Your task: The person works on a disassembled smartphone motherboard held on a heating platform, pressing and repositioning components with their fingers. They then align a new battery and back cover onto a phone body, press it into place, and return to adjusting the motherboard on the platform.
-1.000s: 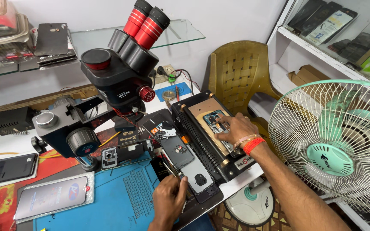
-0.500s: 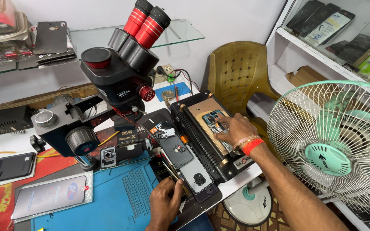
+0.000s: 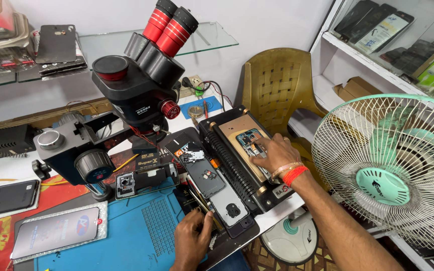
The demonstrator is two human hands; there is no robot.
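The right hand [image 3: 272, 153] lies flat, fingers spread, on an opened phone [image 3: 252, 143] that sits on the tan plate of a black heating machine [image 3: 237, 160] at the counter's right edge. The left hand [image 3: 192, 241] has its fingers curled near a thin tool, though whether they grip it is hard to tell, beside a grey back cover [image 3: 217, 185]. If the right hand presses unevenly, the phone could slide or crack; the plate, if hot, could burn fingertips.
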